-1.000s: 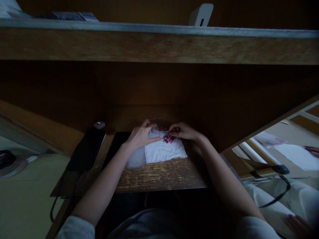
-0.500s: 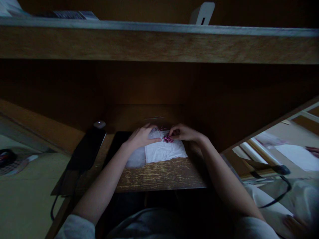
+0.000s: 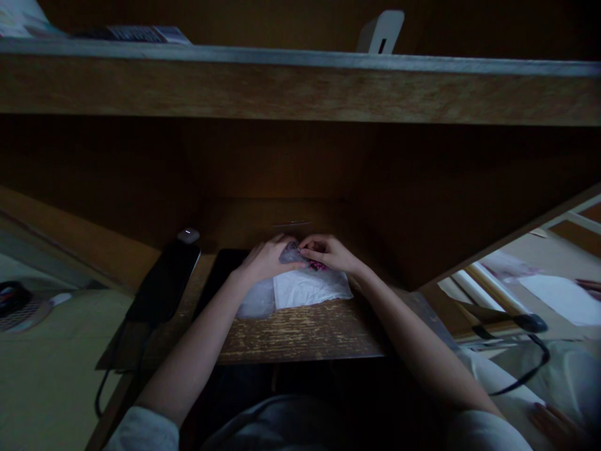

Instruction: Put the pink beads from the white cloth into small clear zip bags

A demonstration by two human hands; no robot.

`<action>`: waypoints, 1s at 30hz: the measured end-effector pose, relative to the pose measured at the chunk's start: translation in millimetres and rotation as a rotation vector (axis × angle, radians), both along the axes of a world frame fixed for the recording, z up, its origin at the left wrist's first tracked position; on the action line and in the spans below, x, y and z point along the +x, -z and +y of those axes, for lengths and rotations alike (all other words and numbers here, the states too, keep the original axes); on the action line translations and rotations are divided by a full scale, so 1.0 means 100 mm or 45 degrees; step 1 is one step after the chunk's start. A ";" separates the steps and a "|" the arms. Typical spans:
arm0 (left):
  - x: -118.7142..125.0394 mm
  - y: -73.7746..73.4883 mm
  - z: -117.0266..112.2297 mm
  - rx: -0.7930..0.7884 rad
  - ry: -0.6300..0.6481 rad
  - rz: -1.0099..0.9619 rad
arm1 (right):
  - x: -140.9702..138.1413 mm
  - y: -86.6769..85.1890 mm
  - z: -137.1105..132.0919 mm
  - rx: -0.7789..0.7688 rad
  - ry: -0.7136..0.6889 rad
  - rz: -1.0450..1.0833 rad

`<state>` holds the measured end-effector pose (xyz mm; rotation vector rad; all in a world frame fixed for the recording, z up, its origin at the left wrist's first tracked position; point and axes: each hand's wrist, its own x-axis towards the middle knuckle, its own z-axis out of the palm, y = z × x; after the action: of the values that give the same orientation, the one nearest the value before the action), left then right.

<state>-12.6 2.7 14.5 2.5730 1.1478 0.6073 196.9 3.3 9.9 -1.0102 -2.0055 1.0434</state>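
My left hand (image 3: 265, 258) holds a small clear plastic bag (image 3: 290, 253) just above a white cloth (image 3: 310, 288) on a dark wooden desk (image 3: 300, 332). My right hand (image 3: 328, 252) has its fingers pinched at the bag's mouth; what they hold is too small to make out. A small pile of pink beads (image 3: 318, 266) lies on the cloth, partly hidden under my right hand. The scene is dim.
A black device with a small lit cap (image 3: 166, 279) lies at the left of the desk, a dark flat slab (image 3: 216, 275) beside it. A wooden shelf (image 3: 300, 84) runs overhead. Another person's hand (image 3: 556, 423) shows at the lower right, near a black cable (image 3: 530, 369).
My right hand has moved left from the bead pile to the bag's mouth. My left hand has kept holding the bag, lowering it slightly.
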 end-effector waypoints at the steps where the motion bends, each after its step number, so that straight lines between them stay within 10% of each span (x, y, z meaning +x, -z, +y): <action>1: 0.00 0.00 0.00 0.001 -0.005 -0.001 | -0.01 -0.01 0.00 0.011 0.005 0.010; 16: -0.01 0.04 0.02 0.031 -0.021 0.030 | 0.20 -0.04 0.05 -0.046 -0.155 -0.489; 30: 0.01 0.00 0.00 0.037 -0.029 0.058 | 0.14 -0.02 0.05 0.086 -0.012 -0.186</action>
<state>-11.8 2.3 14.5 2.6145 1.1931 0.5777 211.3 8.0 11.6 -1.0685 -2.1499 0.9236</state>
